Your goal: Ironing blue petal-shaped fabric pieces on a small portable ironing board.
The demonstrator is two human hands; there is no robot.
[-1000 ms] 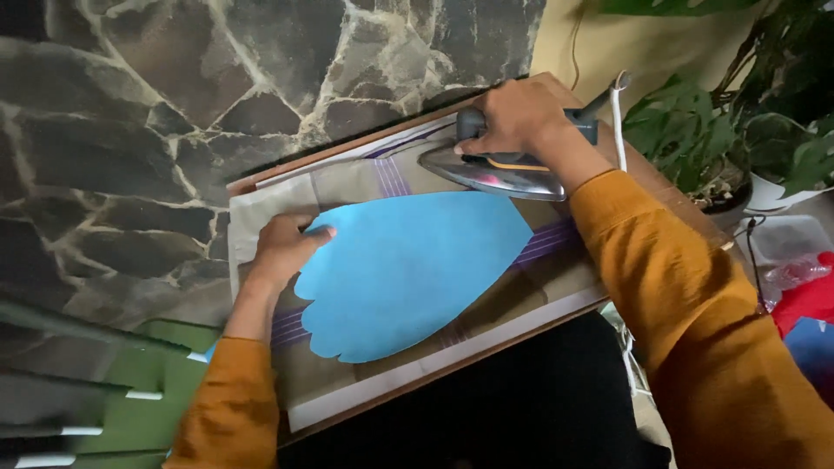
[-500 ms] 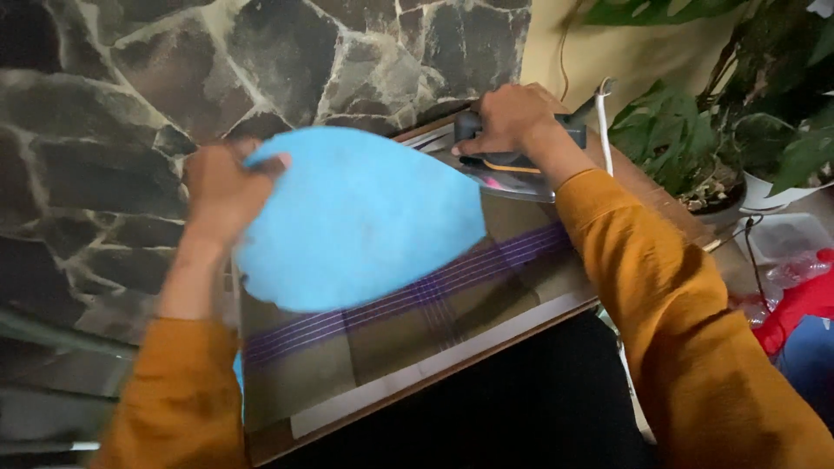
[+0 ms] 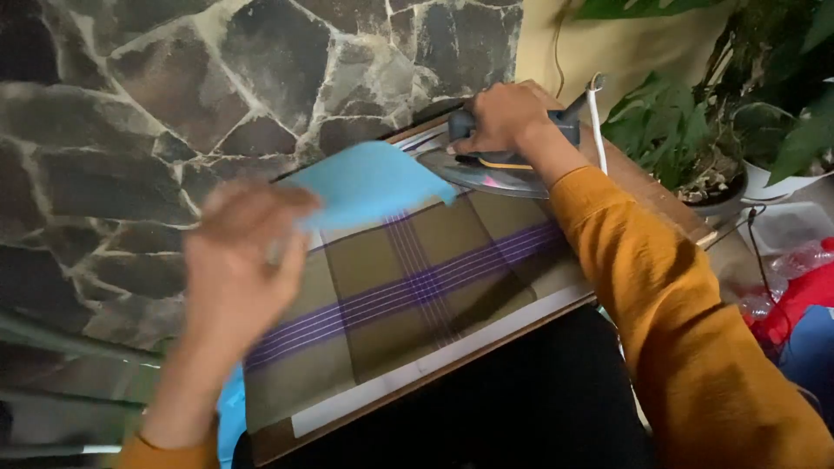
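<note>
Stone wall (image 3: 174,87) behind, the checked cloth (image 3: 408,295) pads the worktop (image 3: 660,195); left hand (image 3: 234,269) grips the blue fabric (image 3: 365,182) at 11 o'clock, lifting it off, while right hand (image 3: 499,117) clamps the iron (image 3: 495,165) flat at 1 o'clock.

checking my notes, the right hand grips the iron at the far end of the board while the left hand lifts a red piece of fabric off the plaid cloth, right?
Not quite: the fabric piece is light blue, not red, as the head view shows. The rest holds: the right hand grips the iron at the board's far end, and the left hand lifts the piece off the plaid cloth.
</note>
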